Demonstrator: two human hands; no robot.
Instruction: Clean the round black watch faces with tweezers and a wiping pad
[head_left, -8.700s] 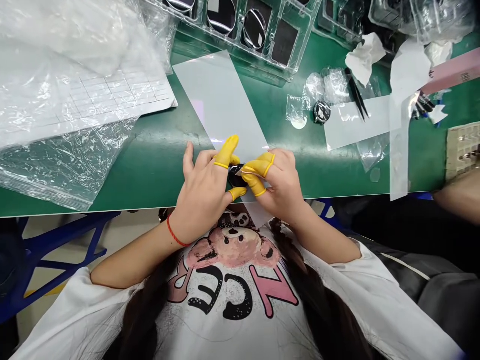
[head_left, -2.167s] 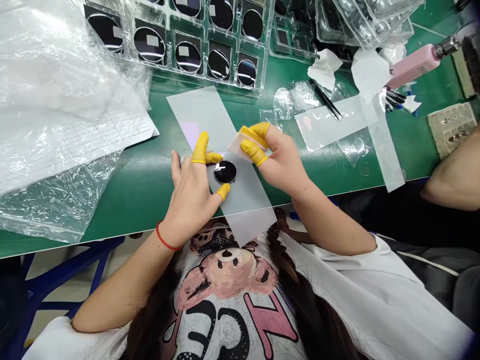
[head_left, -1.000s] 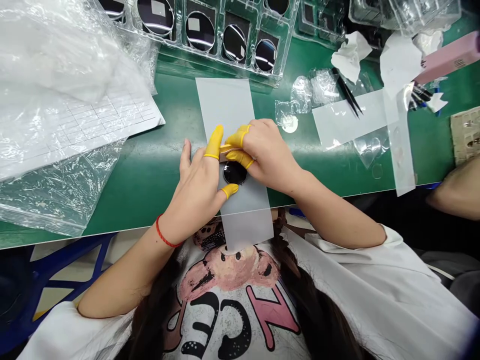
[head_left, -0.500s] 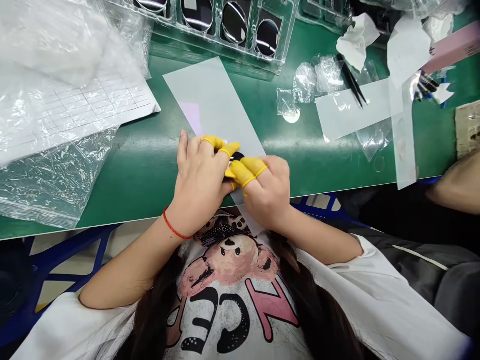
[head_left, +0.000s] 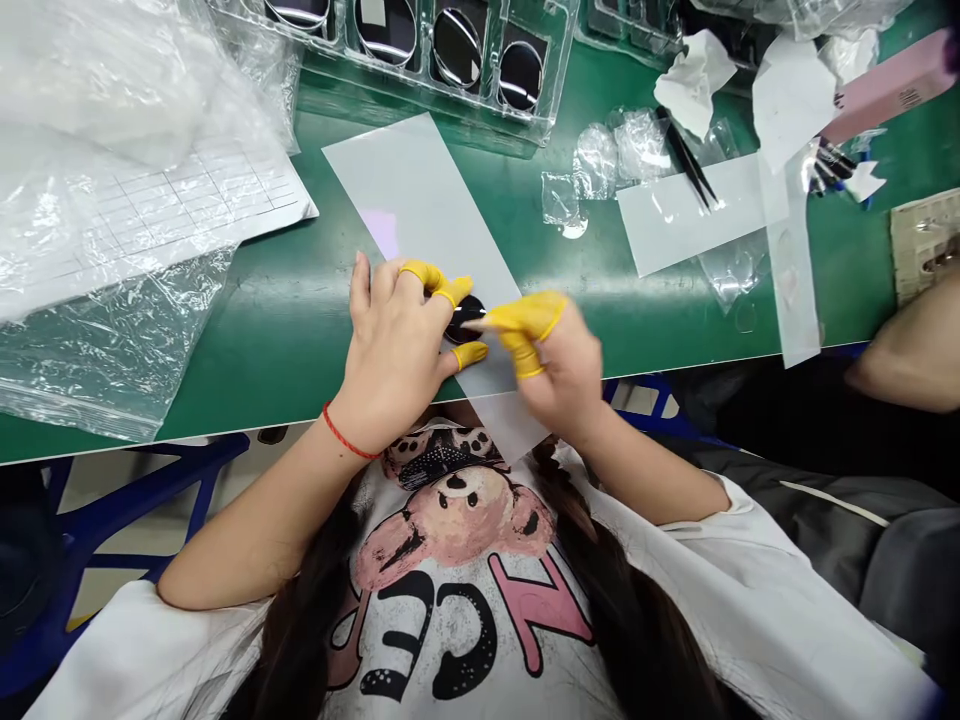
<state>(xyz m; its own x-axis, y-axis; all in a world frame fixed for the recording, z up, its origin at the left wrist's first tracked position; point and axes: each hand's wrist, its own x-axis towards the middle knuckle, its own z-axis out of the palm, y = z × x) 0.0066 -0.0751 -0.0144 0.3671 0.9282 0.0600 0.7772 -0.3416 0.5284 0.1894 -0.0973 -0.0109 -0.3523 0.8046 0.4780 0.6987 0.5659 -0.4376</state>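
Note:
A round, glossy black disc (head_left: 466,318) lies over the translucent sheet (head_left: 442,190) near the table's front edge. My left hand (head_left: 401,345), with yellow covers on several fingertips, holds the disc by its left side between fingers and thumb. My right hand (head_left: 551,350), also in yellow finger covers, is pinched just right of the disc, around a small pale thing that is blurred and too small to name. Part of the sheet hangs past the table edge.
Clear trays with round dark discs (head_left: 521,75) stand at the back. Plastic bags and a printed form (head_left: 210,205) lie left. Black tweezers (head_left: 686,160), film strips (head_left: 795,290) and a pink box (head_left: 892,90) lie right. Another person's arm (head_left: 911,350) is at far right.
My right hand has drawn back to the right from my left hand, and more of the black disc shows. My left hand keeps its place on the disc.

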